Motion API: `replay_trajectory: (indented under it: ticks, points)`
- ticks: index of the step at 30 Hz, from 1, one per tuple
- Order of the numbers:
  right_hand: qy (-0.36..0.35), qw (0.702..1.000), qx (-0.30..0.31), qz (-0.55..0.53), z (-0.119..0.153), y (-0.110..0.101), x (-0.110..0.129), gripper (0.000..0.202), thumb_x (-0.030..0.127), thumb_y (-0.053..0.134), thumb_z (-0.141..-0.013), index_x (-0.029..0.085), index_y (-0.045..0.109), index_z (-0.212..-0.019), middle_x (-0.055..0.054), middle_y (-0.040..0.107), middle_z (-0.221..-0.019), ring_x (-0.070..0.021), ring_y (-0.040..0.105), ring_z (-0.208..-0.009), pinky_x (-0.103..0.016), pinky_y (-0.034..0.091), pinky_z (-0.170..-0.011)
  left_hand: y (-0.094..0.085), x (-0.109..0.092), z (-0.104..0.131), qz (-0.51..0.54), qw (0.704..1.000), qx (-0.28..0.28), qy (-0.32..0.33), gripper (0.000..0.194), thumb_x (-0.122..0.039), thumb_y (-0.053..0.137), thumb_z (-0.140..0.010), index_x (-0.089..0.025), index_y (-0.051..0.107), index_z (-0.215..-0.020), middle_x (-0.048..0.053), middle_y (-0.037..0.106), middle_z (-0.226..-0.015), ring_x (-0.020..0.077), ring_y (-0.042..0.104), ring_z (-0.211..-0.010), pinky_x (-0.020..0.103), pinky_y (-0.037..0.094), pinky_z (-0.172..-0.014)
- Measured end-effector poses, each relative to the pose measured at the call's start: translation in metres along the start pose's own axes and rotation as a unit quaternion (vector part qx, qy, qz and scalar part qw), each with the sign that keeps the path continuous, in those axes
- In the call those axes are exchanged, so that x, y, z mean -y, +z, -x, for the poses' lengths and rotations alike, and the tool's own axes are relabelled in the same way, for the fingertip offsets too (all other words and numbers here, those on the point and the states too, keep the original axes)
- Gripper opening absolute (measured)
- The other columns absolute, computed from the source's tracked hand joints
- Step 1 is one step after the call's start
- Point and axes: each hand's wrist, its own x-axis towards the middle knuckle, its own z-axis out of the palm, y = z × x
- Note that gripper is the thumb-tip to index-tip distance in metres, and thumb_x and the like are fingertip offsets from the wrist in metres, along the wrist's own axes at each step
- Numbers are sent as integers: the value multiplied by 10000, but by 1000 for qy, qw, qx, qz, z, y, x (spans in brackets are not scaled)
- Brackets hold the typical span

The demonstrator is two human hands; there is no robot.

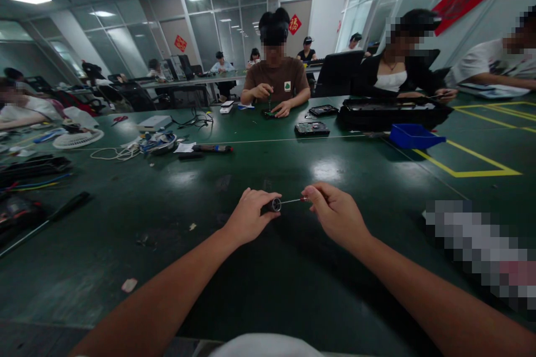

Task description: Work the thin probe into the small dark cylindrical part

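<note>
Low over the green table (234,301), my left hand (248,216) grips a small dark cylinder between thumb and fingers. The dark cylinder (275,204) has a round, light-rimmed end turned to the right. My right hand (337,213) pinches the reddish handle of a thin screwdriver (292,201). Its metal shaft points left, and the tip is at the cylinder's rimmed end; how far it reaches inside I cannot tell. My palm and fingers hide much of the handle and of the cylinder's far side.
Farther left lies a long screwdriver (69,206). Ahead are a dark pen-shaped tool (213,148), tangled wires (157,142) and a circuit-board unit (312,129). A blue bin (414,136) stands beyond my right hand. Across the table, a person (276,81) handles a small part.
</note>
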Motion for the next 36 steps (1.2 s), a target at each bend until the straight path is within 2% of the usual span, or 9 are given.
replay_trajectory:
  ticks: [4, 9, 14, 18, 21, 24, 26, 31, 36]
  points:
    - [-17, 999, 19, -28, 0, 0, 1, 276, 359, 426, -997, 218, 634, -1112, -4, 632, -723, -189, 623, -674, -313, 451, -615, -1, 0, 0, -3, 1000, -7, -5, 388, -245, 691, -903, -263, 621, -1284, 45, 691, -1189, 252, 585, -1155, 514, 332, -1111]
    - [4, 999, 22, -38, 0, 1, -2, 308, 423, 414, -1007, 234, 654, -1038, 1, 602, -699, -181, 580, -631, -322, 434, -603, -1, 1, -1, -4, 1000, -6, -9, 398, -243, 696, -901, -265, 619, -1291, 42, 689, -1202, 250, 584, -1155, 512, 332, -1112]
    - [31, 983, -28, -180, -2, 8, -10, 208, 392, 557, -932, 245, 594, -1074, -20, 666, -859, -190, 621, -770, -337, 492, -708, -1, 0, -2, -4, 1000, -15, -24, 397, -258, 698, -899, -268, 626, -1290, 41, 690, -1175, 258, 588, -1125, 508, 353, -1092]
    - [78, 952, -31, -294, -8, 12, -12, 216, 420, 661, -857, 225, 644, -948, -30, 678, -858, -187, 633, -774, -363, 525, -774, -4, -2, -1, -3, 999, -25, -32, 389, -275, 676, -914, -266, 622, -1299, 48, 688, -1130, 262, 587, -1092, 508, 372, -1076]
    - [152, 909, -44, -386, -11, 13, -12, 232, 435, 696, -830, 215, 667, -896, -29, 669, -824, -182, 637, -753, -370, 550, -781, -5, -3, -1, -1, 1000, -24, -15, 391, -279, 662, -923, -270, 610, -1310, 51, 681, -1163, 261, 581, -1113, 508, 367, -1085]
    - [218, 861, -2, -459, -12, 12, -12, 237, 432, 701, -828, 199, 657, -816, -9, 621, -700, -159, 600, -634, -368, 568, -729, -4, -3, -1, -4, 1000, -17, -11, 388, -260, 667, -920, -269, 613, -1304, 48, 680, -1189, 258, 578, -1141, 518, 339, -1111]
    - [224, 850, 13, -477, -12, 12, -12, 234, 423, 705, -829, 196, 649, -806, -1, 605, -662, -151, 582, -595, -364, 571, -707, -3, -2, -1, 0, 1000, -13, -11, 397, -253, 680, -913, -271, 611, -1304, 42, 681, -1195, 253, 578, -1154, 525, 316, -1129]
    - [176, 883, -58, -431, -12, 13, -14, 246, 442, 719, -822, 207, 649, -847, -12, 640, -741, -158, 610, -667, -343, 571, -698, -3, -1, -1, 4, 1000, -13, -11, 401, -274, 677, -918, -274, 604, -1313, 39, 678, -1199, 249, 576, -1163, 550, 278, -1150]
    - [84, 940, -90, -318, -10, 11, -12, 278, 497, 644, -878, 221, 624, -904, -22, 662, -807, -173, 641, -713, -351, 561, -702, -5, -1, -1, -1, 1000, -13, -15, 418, -265, 679, -914, -284, 602, -1324, 37, 678, -1203, 250, 574, -1174, 550, 279, -1148]
